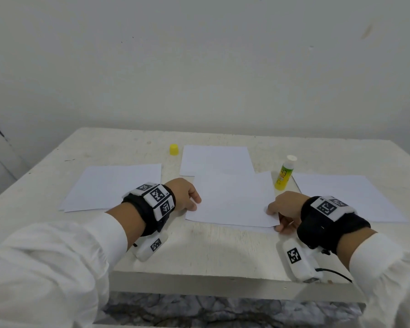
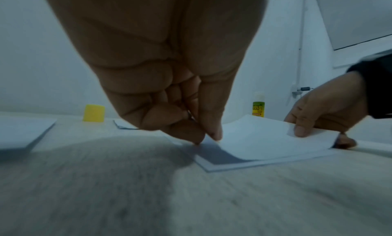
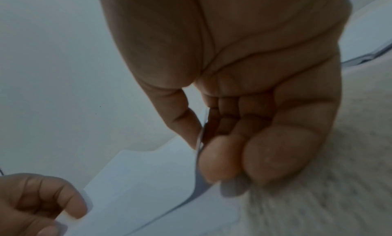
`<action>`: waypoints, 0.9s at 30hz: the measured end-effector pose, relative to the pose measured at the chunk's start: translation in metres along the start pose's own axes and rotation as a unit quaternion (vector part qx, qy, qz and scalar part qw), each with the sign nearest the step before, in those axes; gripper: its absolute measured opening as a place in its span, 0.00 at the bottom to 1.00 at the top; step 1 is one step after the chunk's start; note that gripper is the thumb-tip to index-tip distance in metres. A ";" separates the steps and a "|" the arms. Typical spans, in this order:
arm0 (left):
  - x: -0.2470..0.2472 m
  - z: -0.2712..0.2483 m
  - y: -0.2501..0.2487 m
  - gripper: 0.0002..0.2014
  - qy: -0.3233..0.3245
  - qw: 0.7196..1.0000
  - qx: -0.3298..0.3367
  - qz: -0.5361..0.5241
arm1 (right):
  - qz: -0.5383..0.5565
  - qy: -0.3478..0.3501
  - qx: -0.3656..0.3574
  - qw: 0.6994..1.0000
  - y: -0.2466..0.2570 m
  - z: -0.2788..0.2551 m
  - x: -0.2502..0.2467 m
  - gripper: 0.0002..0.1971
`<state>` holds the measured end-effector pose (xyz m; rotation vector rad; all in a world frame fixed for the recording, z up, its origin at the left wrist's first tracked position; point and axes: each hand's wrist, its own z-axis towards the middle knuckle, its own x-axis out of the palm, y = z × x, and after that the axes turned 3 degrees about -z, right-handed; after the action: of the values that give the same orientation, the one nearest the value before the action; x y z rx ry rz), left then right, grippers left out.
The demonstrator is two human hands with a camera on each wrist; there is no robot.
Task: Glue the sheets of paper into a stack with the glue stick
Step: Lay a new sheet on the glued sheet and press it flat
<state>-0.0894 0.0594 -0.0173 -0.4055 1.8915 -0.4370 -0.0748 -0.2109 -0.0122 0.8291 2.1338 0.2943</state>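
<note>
Several paper sheets [image 1: 109, 185] on white table [image 1: 199, 252]; plain wall [image 1: 199, 67].

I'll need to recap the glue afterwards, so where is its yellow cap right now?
In the head view the yellow cap stands on the table at far centre-left, beside the far sheet, across from the glue stick.

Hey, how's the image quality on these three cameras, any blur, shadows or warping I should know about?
Head view: even soft light, sharp, the table edges bow from the wide lens. Left wrist view: dim and bluish, the left hand throws a broad shadow on the table, the foreground smeared. Right wrist view: darkest, the right hand fills the frame, soft and blurred, the lifted sheet hazy.
</note>
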 end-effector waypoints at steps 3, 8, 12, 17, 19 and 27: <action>-0.001 -0.004 0.002 0.13 0.019 1.000 -0.006 -0.005 | -0.009 -0.004 0.003 1.000 0.006 0.002 -0.002 0.07; -0.007 -0.004 0.003 0.15 -0.004 1.000 -0.008 -0.015 | -0.027 -0.004 -0.005 1.000 0.005 0.004 -0.001 0.06; -0.009 0.000 -0.002 0.16 -0.006 1.000 -0.005 -0.020 | -0.012 0.000 -0.005 1.000 0.002 0.005 -0.003 0.05; -0.009 0.007 -0.004 0.16 0.012 1.000 -0.007 -0.007 | -0.012 -0.004 -0.005 1.000 0.002 0.006 -0.002 0.04; -0.009 0.008 -0.004 0.17 0.026 1.000 -0.009 0.002 | -0.014 -0.005 -0.005 1.000 0.002 0.006 -0.002 0.04; -0.008 0.009 0.001 0.18 0.047 0.999 -0.009 0.018 | -0.024 -0.002 -0.009 1.000 0.001 0.007 -0.003 0.07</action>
<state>-0.0782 0.0636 -0.0141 -0.3677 1.9913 -0.4229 -0.0677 -0.2129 -0.0147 0.7661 2.1408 0.2860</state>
